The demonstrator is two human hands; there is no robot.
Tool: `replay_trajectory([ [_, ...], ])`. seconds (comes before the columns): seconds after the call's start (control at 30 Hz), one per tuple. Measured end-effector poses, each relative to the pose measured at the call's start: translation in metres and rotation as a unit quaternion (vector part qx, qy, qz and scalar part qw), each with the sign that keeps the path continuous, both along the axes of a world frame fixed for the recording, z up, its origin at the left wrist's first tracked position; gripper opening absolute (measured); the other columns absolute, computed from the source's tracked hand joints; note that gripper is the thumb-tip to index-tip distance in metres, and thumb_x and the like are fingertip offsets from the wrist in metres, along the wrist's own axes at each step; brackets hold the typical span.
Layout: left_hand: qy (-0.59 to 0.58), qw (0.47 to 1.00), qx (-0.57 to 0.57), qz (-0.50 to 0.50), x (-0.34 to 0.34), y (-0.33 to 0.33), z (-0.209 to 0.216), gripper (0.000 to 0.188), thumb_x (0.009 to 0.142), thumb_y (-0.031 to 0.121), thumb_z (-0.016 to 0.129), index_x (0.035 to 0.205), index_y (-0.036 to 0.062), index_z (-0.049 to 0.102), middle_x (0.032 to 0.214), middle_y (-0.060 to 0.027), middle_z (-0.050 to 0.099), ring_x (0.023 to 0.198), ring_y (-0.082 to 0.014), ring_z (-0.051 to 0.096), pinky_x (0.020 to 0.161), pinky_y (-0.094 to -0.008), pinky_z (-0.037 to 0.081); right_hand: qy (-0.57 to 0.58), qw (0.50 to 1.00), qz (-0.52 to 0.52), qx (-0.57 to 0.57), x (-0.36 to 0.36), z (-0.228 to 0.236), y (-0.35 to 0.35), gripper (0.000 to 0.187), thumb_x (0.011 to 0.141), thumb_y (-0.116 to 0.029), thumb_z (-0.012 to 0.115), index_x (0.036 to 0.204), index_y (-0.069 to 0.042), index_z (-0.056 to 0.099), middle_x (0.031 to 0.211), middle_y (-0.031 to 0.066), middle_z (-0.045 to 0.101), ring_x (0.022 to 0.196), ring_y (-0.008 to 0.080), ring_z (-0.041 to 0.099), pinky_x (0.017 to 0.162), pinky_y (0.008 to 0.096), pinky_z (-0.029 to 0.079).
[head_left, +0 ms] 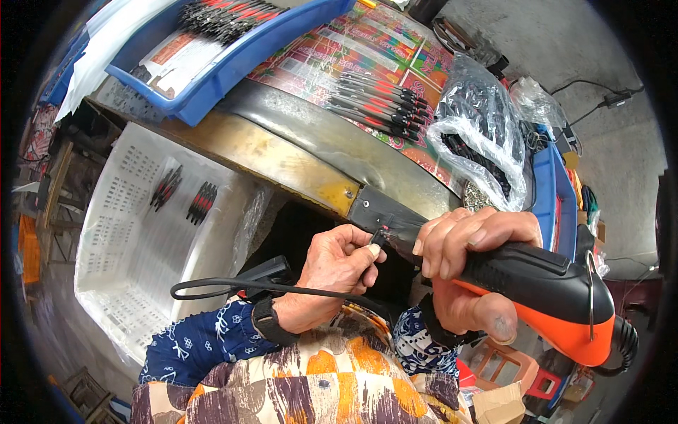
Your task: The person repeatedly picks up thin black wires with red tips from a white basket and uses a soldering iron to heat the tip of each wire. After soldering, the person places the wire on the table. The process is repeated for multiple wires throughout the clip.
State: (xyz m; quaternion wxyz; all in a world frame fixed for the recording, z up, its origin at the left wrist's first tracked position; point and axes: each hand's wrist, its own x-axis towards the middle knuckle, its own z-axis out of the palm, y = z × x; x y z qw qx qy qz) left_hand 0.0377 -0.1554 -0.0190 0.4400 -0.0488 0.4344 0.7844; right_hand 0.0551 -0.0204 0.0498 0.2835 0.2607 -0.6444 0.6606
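My left hand point(332, 268) is closed in a pinch, with thumb and forefinger on a small black piece point(379, 237) with a touch of red. Just beyond it, a dark metal plate point(378, 209) is screwed to the bench edge. Wrapped round an orange-and-black electric screwdriver point(530, 279) is my right hand point(459, 244), palm toward the tool's front end. The screwdriver slants down to the right, with a wire hanging loop and a coiled black cord at its rear. Its tip is hidden by my fingers and the plate.
Slender black-and-red pieces point(378, 102) lie in a row on the bench point(304, 134). More fill a blue tray point(201, 95) at far left. Two bundles sit in a white plastic crate point(116, 233). A clear bag point(484, 120) holds dark parts. A black cable point(282, 287) crosses my left wrist.
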Motion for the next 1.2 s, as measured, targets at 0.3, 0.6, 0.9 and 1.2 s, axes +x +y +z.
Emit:
replay_trajectory([
  [0.3,-0.008,1.0,-0.006,-0.003,0.0,0.0,0.001,0.008,0.088,0.006,0.057,0.092,0.0012,0.053,0.075,-0.003,0.058,0.056,-0.0066,0.051,0.042,-0.0181,0.037,-0.01,1.0,0.002,-0.005,0.001,0.001,-0.002,0.075,0.064,-0.07,0.063,0.093,-0.005,0.041,0.059,0.0021,0.046,0.044,0.0145,0.049,0.049,0.0304,0.046],
  [0.6,-0.005,1.0,-0.022,0.011,0.001,0.001,0.004,0.008,0.086,0.005,0.057,0.089,-0.0009,0.052,0.071,-0.005,0.058,0.052,-0.0067,0.049,0.04,-0.0194,0.035,-0.089,0.995,-0.036,-0.029,0.002,0.007,-0.011,0.07,0.067,-0.065,0.067,0.09,-0.004,0.04,0.059,0.0029,0.046,0.044,0.0135,0.047,0.048,0.0286,0.045],
  [0.9,0.0,0.999,-0.045,0.001,-0.003,0.001,0.008,0.007,0.085,0.004,0.056,0.087,-0.0011,0.052,0.071,-0.0056,0.058,0.05,-0.0073,0.048,0.04,-0.0209,0.035,-0.172,0.985,-0.03,0.001,-0.005,0.016,-0.011,0.065,0.069,-0.057,0.072,0.087,-0.003,0.04,0.059,0.0048,0.047,0.047,0.0156,0.048,0.048,0.0306,0.046],
  [1.2,0.0,0.999,-0.048,0.007,-0.002,0.001,0.009,0.006,0.085,0.004,0.057,0.085,-0.0009,0.052,0.069,-0.0047,0.057,0.05,-0.0069,0.047,0.04,-0.0205,0.035,-0.168,0.983,-0.061,-0.038,-0.003,0.014,-0.016,0.066,0.07,-0.058,0.071,0.088,-0.003,0.04,0.059,0.0047,0.046,0.045,0.0149,0.047,0.046,0.0296,0.044],
])
